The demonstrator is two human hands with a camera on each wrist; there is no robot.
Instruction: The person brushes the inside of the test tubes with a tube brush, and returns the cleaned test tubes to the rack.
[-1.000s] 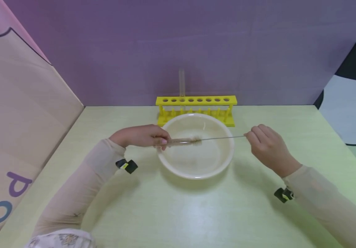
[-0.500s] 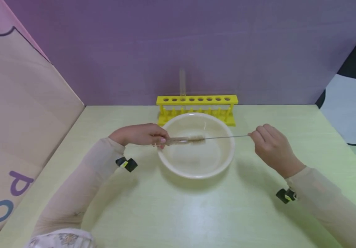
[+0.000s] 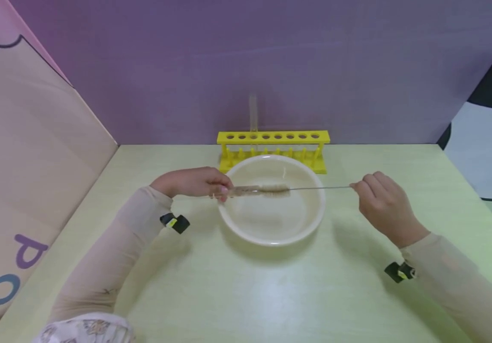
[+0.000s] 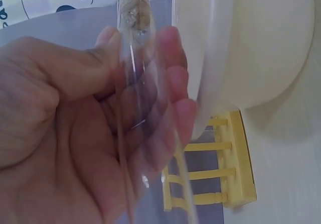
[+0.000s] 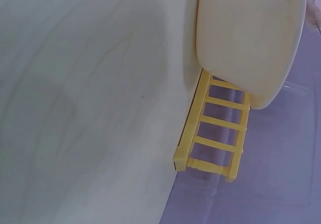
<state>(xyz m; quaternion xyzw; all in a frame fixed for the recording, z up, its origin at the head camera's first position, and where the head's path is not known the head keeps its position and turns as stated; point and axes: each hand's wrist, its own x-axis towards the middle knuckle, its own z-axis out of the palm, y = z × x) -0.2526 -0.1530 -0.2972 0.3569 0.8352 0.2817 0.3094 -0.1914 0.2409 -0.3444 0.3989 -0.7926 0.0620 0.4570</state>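
Observation:
In the head view, my left hand [image 3: 200, 182] holds a clear glass test tube [image 3: 245, 191] lying level over the basin's left side. The left wrist view shows thumb and fingers around the tube [image 4: 140, 83], with pale bristles inside its far end. Out of the tube's right-hand mouth sticks a test tube brush [image 3: 276, 189]; part of its bristles is outside, and part seems still within the glass. My right hand [image 3: 385, 207] pinches the end of the brush's thin wire handle, right of the basin. Beneath tube and brush stands a cream basin [image 3: 271, 238].
Behind the basin is a yellow test tube rack [image 3: 273, 137], partly hidden by the rim. One clear test tube [image 3: 253, 114] stands upright in it. A purple backdrop [image 3: 177, 85] rises at the table's [image 3: 250, 295] far edge, and printed panels flank both sides.
My right hand has moved right, drawing the brush along, so more bristles show outside the tube's mouth. The left hand stays nearly in place, with the tube slightly higher.

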